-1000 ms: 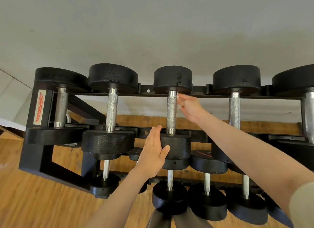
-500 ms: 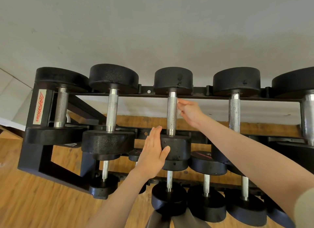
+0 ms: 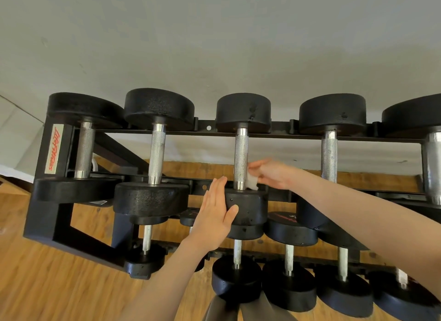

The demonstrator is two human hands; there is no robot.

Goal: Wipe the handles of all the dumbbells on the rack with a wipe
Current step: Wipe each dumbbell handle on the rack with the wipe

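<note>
A black rack (image 3: 59, 201) carries several black dumbbells with knurled silver handles on its top tier. My right hand (image 3: 272, 173) pinches a small white wipe (image 3: 251, 183) against the right side of the middle dumbbell's handle (image 3: 240, 158), near its lower end. My left hand (image 3: 214, 213) lies flat, fingers straight, against the left side of that dumbbell's near head (image 3: 250, 208). To the left stand two dumbbell handles (image 3: 157, 153) (image 3: 84, 151). On the right is another handle (image 3: 329, 155) and one (image 3: 433, 167) at the frame's edge.
A lower tier holds several smaller dumbbells (image 3: 288, 261) below my arms. The grey wall (image 3: 214, 46) is close behind the rack. Wooden floor (image 3: 47, 285) lies to the left and under the rack. A red-lettered label (image 3: 54, 148) marks the rack's left post.
My right hand has slid down the middle handle from its top end to near its bottom, and the white wipe now shows. My left hand has stayed on the near head.
</note>
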